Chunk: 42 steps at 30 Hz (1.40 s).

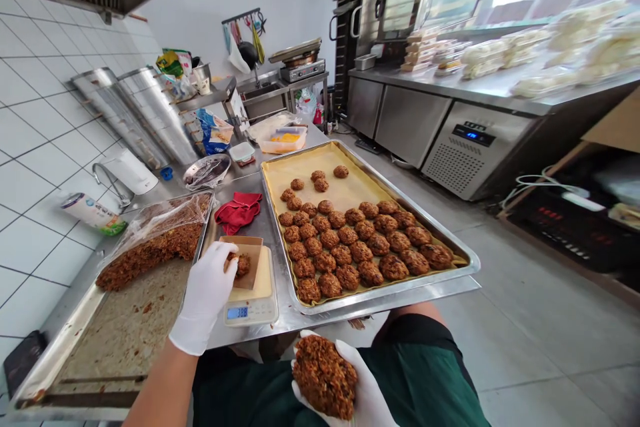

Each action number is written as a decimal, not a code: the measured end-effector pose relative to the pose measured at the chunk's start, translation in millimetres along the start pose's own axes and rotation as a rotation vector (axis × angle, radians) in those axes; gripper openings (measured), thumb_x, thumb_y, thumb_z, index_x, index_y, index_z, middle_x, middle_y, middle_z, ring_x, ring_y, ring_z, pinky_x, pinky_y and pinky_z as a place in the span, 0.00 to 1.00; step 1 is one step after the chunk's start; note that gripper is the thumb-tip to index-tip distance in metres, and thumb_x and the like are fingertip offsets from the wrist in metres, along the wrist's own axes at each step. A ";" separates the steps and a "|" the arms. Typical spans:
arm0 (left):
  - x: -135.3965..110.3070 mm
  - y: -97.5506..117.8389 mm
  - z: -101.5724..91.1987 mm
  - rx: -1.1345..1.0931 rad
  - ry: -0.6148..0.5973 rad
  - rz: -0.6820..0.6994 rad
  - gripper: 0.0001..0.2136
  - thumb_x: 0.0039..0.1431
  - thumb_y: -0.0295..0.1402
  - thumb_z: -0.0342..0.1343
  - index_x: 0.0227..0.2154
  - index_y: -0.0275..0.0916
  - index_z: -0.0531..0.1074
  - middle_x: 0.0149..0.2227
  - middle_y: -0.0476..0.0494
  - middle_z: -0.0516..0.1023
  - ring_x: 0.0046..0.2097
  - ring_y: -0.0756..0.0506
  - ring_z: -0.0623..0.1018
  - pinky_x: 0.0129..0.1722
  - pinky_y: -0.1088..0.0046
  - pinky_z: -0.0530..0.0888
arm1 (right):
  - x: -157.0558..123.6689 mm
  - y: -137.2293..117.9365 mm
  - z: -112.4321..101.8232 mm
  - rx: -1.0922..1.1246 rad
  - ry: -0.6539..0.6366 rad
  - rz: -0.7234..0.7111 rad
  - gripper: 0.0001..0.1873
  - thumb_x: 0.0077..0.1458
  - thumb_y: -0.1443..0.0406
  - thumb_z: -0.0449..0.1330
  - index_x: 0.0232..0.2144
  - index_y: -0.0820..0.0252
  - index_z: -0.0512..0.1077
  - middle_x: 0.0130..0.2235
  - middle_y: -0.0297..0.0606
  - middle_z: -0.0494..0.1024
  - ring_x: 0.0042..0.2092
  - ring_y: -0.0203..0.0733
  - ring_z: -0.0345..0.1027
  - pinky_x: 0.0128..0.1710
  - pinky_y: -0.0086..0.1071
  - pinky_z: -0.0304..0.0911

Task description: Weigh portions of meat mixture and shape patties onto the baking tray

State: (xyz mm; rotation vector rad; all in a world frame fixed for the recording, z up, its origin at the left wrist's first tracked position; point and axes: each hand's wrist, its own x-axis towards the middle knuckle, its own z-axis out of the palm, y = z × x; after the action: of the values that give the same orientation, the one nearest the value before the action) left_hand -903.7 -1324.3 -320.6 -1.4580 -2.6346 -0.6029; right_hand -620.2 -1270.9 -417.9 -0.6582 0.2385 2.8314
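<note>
My left hand (206,293), in a white glove, pinches a small lump of brown dough (243,263) in the cardboard tray (249,255) on a digital scale (253,303). My right hand (357,387), also gloved, cups a large clump of the same brown dough (325,375) low in front of my body. A steel baking tray (453,282) lined with parchment holds several rows of shaped dough balls (350,240). At the left a second steel tray (125,333) holds a slab of dough mix (150,250) under plastic film.
A red cloth (239,210) lies behind the scale. Bowls, tubs and a paper roll (131,172) crowd the counter's far end near a sink (263,92). To the right stand a refrigerated steel counter (450,127) and open grey floor (525,320).
</note>
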 end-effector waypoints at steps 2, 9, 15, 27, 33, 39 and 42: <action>-6.7 10.9 -6.7 -0.119 0.062 -0.010 0.04 0.64 0.29 0.54 0.40 0.43 0.72 0.46 0.45 0.74 0.49 0.43 0.76 0.52 0.67 0.71 | -0.2 0.2 0.4 0.004 0.009 -0.004 0.20 0.58 0.55 0.61 0.46 0.63 0.80 0.46 0.48 0.84 0.47 0.54 0.77 0.52 0.48 0.66; -77.8 94.2 9.7 -0.390 -0.439 0.128 0.05 0.62 0.25 0.57 0.34 0.43 0.72 0.37 0.51 0.77 0.40 0.47 0.77 0.41 0.73 0.74 | 4.6 0.4 3.7 0.042 -0.014 -0.067 0.18 0.59 0.57 0.62 0.45 0.64 0.79 0.44 0.46 0.85 0.44 0.48 0.77 0.49 0.43 0.68; -104.1 98.3 18.4 -0.381 -0.515 0.378 0.20 0.58 0.20 0.52 0.50 0.45 0.74 0.49 0.46 0.81 0.49 0.42 0.80 0.50 0.67 0.77 | 2.6 -2.9 -6.8 0.017 0.010 -0.052 0.21 0.56 0.57 0.64 0.48 0.64 0.79 0.47 0.49 0.84 0.47 0.53 0.77 0.52 0.47 0.68; -13.9 -49.6 -1.9 -0.131 -0.044 -0.079 0.10 0.66 0.31 0.51 0.42 0.42 0.77 0.46 0.46 0.80 0.48 0.44 0.78 0.52 0.67 0.71 | 7.6 0.0 -5.2 0.032 -0.002 0.051 0.22 0.53 0.56 0.66 0.45 0.64 0.81 0.45 0.51 0.84 0.47 0.56 0.77 0.52 0.49 0.66; -7.9 -56.6 19.2 -0.087 -0.124 -0.087 0.10 0.64 0.31 0.54 0.46 0.41 0.75 0.44 0.44 0.79 0.40 0.45 0.78 0.45 0.68 0.72 | 7.0 -2.5 -3.3 0.045 0.016 0.038 0.21 0.53 0.56 0.67 0.44 0.64 0.81 0.45 0.51 0.84 0.46 0.56 0.78 0.51 0.49 0.67; 4.7 -44.9 28.8 -0.018 -0.214 -0.053 0.04 0.60 0.29 0.56 0.35 0.41 0.74 0.35 0.47 0.79 0.37 0.45 0.76 0.39 0.71 0.68 | 7.7 -4.5 -5.2 0.043 0.018 0.044 0.20 0.52 0.56 0.68 0.43 0.64 0.82 0.44 0.51 0.85 0.45 0.55 0.78 0.52 0.49 0.68; 8.4 -38.0 29.4 0.031 -0.230 -0.049 0.04 0.60 0.27 0.54 0.33 0.41 0.73 0.34 0.45 0.79 0.37 0.45 0.77 0.38 0.70 0.67 | 7.6 -4.1 -3.6 0.033 0.017 0.034 0.20 0.54 0.56 0.66 0.44 0.64 0.81 0.45 0.51 0.84 0.46 0.55 0.78 0.52 0.49 0.67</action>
State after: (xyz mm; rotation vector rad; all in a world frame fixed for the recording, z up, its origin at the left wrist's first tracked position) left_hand -936.0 -1324.7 -357.1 -1.5439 -2.8442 -0.4185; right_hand -624.3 -1266.3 -425.0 -0.6781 0.3017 2.8488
